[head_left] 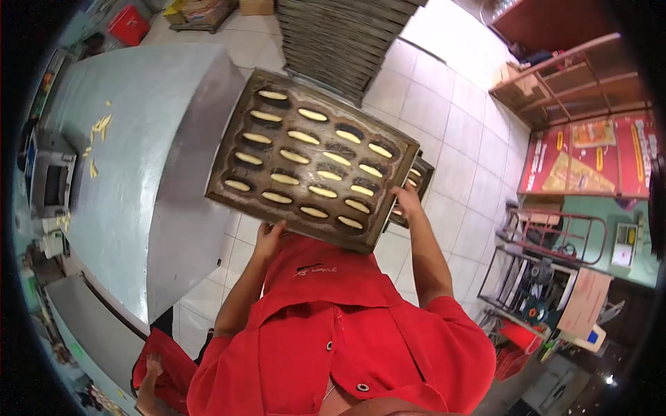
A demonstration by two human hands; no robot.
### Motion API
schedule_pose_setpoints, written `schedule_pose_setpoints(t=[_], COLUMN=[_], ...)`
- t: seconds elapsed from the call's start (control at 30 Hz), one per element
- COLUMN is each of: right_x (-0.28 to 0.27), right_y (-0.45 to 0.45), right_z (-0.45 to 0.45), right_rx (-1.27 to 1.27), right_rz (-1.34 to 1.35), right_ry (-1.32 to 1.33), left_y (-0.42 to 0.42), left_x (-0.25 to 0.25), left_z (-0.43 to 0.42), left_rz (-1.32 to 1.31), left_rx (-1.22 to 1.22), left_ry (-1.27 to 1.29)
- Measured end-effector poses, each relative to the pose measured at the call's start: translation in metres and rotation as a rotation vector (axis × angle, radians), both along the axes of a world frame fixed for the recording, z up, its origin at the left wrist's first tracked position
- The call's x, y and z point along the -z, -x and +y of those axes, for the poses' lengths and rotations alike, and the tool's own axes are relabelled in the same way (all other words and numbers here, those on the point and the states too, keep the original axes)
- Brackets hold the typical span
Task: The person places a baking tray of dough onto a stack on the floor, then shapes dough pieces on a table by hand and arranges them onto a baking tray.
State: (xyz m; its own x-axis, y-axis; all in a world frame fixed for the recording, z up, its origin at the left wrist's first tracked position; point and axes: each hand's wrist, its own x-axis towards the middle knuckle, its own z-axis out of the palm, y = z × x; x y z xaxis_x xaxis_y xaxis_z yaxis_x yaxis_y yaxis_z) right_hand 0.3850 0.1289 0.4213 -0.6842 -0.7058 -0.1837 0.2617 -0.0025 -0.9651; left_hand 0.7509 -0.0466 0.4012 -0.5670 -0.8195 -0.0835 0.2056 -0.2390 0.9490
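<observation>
A dark metal baking tray (309, 149), tilted, is held in front of my red apron. Several rows of pale, elongated dough pieces (303, 137) lie on it. My left hand (270, 238) grips the near edge of the tray, with its thumb on the rim and the other fingers hidden below. My right hand (407, 200) holds the right side of the same tray, fingers over the rim. Part of another tray (420, 173) with pale pieces shows beyond the right edge, just past my right hand.
On the left is a large metal table (163, 90) with scattered dough strips (100, 128). A stack of trays (333, 41) stands ahead. A shelf (555, 83) and a metal cart (555, 232) are on the right. Another person's arm (149, 388) shows at lower left.
</observation>
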Motion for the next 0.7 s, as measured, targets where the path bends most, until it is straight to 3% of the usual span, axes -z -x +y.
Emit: schedule_pose_setpoints(t=[0.03, 0.07, 0.1, 0.17, 0.2, 0.23, 0.3, 0.33, 0.37, 0.43, 0.5, 0.57, 0.6, 0.67, 0.7], right_x=[-0.011, 0.012, 0.018, 0.047, 0.064, 0.051, 0.053, 0.05, 0.051, 0.059, 0.098, 0.099, 0.094, 0.082, 0.083], right_y=[-0.021, -0.029, -0.051, -0.089, -0.112, -0.101, -0.094, -0.04, -0.056, -0.084, -0.089, -0.111, -0.119, -0.13, -0.133], right_z=[0.015, 0.037, 0.061, 0.115, 0.14, 0.121, 0.093, 0.038, 0.033, 0.022, -0.006, -0.029, -0.042, -0.065, -0.093], right_rx=[0.045, 0.049, 0.056, 0.067, 0.111, 0.109, 0.332, 0.444, 0.46, 0.637, 0.555, 0.706, 0.764, 0.83, 0.802], right_rz=[-0.066, -0.143, -0.162, -0.163, -0.188, -0.23, -0.4, -0.508, -0.531, -0.699, -0.786, -1.022, -1.083, -1.148, -1.191], right_ry=[-0.025, 0.047, 0.037, -0.036, -0.023, -0.001, 0.017, -0.022, -0.039, 0.231, 0.333, 0.279, 0.293, 0.357, 0.444], left_y=[-0.021, -0.041, -0.07, -0.119, -0.148, -0.136, -0.122, -0.055, -0.08, -0.164, -0.264, -0.305, -0.321, -0.347, -0.351], left_x=[-0.019, -0.026, -0.035, -0.033, -0.032, -0.061, -0.047, -0.059, -0.052, 0.002, 0.044, 0.018, 0.006, -0.023, -0.045], left_z=[-0.01, 0.016, 0.032, 0.083, 0.112, 0.088, 0.008, -0.073, -0.08, -0.107, -0.156, -0.139, -0.132, -0.116, -0.11], left_rz=[-0.143, -0.09, -0.108, -0.301, -0.274, -0.316, -0.469, -0.537, -0.544, -0.869, -1.278, -1.314, -1.332, -1.43, -1.441], left_rx=[0.101, 0.176, 0.183, 0.075, 0.032, 0.03, 0.147, 0.141, 0.081, -0.005, 0.415, -0.037, -0.032, 0.135, 0.097], left_ry=[-0.047, 0.129, 0.117, 0.053, 0.001, 0.025, 0.013, 0.069, 0.156, 0.371, 0.69, -0.344, -0.354, -0.073, -0.071])
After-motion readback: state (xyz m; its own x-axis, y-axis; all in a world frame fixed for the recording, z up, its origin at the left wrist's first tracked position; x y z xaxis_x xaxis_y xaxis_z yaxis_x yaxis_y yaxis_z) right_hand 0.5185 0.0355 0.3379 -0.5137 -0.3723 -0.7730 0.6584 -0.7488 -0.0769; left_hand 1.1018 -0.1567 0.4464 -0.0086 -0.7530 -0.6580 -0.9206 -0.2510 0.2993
